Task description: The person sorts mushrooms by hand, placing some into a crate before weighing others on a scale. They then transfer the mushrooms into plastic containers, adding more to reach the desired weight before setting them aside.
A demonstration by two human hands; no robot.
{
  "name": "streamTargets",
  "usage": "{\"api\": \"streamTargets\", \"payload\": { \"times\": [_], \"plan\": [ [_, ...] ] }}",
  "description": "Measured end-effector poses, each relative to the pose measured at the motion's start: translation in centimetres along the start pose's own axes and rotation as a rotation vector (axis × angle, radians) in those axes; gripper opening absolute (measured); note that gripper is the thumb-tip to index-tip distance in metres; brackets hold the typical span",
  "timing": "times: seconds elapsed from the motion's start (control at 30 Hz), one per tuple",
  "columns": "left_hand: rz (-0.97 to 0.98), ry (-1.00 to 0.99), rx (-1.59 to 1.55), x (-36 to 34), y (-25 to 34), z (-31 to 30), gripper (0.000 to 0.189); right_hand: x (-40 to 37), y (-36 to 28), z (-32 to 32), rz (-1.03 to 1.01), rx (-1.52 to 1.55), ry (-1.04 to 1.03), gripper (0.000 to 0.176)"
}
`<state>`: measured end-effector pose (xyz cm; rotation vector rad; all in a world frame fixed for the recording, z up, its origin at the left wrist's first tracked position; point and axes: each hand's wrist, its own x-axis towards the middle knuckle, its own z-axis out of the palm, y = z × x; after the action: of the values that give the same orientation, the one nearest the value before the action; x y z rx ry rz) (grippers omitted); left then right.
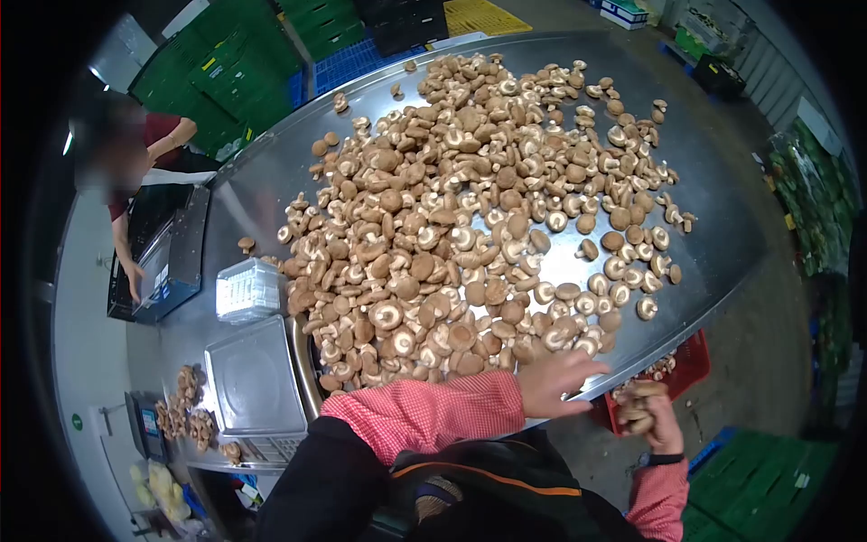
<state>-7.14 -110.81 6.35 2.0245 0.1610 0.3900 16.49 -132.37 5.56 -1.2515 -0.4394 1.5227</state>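
Note:
A large heap of brown-capped shiitake mushrooms [433, 217] covers much of the metal table [713, 217], some with pale gills and stems turned up. My left hand [555, 381] reaches across to the table's near edge, right beside the heap's lower right end. Its fingers and thumb are stretched apart, with nothing held between them that I can see. Beyond the edge, my right hand [659, 423] is curled closed around what look like mushrooms, partly hidden by the fingers. It is over the near side of a red basket [694, 361], which has mushroom pieces inside.
Left of the heap are a stack of clear plastic trays [248, 291], a grey lidded crate [256, 375] and mushroom clusters [188, 406]. A person [135, 163] reaches into a black crate [181, 248]. Green crates [221, 77] stand behind; others [759, 488] are at lower right.

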Motion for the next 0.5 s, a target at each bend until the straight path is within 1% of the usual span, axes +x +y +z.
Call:
{"api": "streamTargets", "payload": {
  "times": [0.03, 0.1, 0.13, 0.2, 0.23, 0.27, 0.3, 0.37, 0.43, 0.5],
  "plan": [
    [0.075, 0.003, 0.123, -0.4, -1.1, -0.6, 0.061, -1.2, 0.1, -2.4, -0.011, -0.041, 0.087, 0.047],
    [0.01, 0.088, 0.354, -1.7, -2.1, -3.9, 0.069, -2.8, 0.3, -7.0, -0.001, -0.13, 0.293, 0.062],
    [-0.026, 0.113, 0.486, -2.7, -2.5, -6.2, 0.073, -2.9, 0.7, -8.6, 0.06, -0.574, 0.522, 0.069],
    [-0.152, 0.036, 0.774, -4.9, -2.0, -10.8, 0.087, -2.8, 1.9, -11.0, 0.201, -1.484, 0.947, 0.084],
    [-0.189, 0.003, 0.962, -7.0, -3.3, -12.2, 0.095, -2.2, -0.4, -7.2, 0.183, -1.707, 1.008, 0.085],
    [-0.269, -0.061, 1.034, -9.0, -4.4, -13.5, 0.097, -1.1, -1.4, -5.2, 0.003, -1.614, 0.935, 0.086],
    [-0.341, -0.133, 1.096, -10.8, -5.2, -14.8, 0.095, 0.1, -2.0, -3.3, -0.173, -1.513, 0.857, 0.087],
    [-0.399, -0.193, 1.116, -13.6, -6.1, -16.5, 0.094, 2.8, -2.4, 2.9, -0.443, -1.407, 0.632, 0.081],
    [-0.53, -0.225, 1.113, -15.0, -5.1, -17.4, 0.095, 4.8, -1.5, 9.5, -0.495, -1.636, 0.391, 0.077],
    [-0.558, -0.182, 1.087, -16.7, -4.7, -17.2, 0.096, 7.1, 0.1, 15.0, -0.545, -1.524, 0.07, 0.081]
  ]
}}
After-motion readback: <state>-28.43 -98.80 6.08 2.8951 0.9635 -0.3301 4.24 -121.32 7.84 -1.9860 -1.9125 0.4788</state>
